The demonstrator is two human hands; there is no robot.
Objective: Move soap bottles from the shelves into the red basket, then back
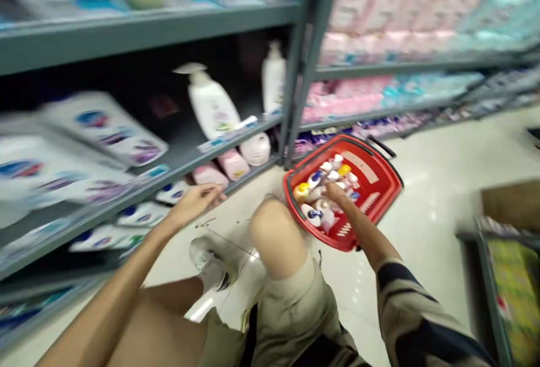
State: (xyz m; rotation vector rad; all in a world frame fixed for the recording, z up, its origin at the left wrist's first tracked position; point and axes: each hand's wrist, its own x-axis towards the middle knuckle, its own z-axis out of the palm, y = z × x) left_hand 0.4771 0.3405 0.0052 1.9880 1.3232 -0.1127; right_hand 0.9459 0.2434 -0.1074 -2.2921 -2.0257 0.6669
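Note:
My right hand reaches down into a red shopping basket on the floor. Its fingers are closed among several small bottles with white, yellow and blue parts; blur hides what they grip. Out in front of the lower shelf hangs my left hand, fingers loosely bent and apart, with nothing visible in them. Pink bottles and a white rounded bottle lie on the shelf just beyond it. Above them, a white pump bottle leans at a tilt.
Grey shelving runs along the left and back, with white pouches on the middle level. Pink and teal packs fill the right shelves. My bent knee is beside the basket. A low display with yellow packs stands at right.

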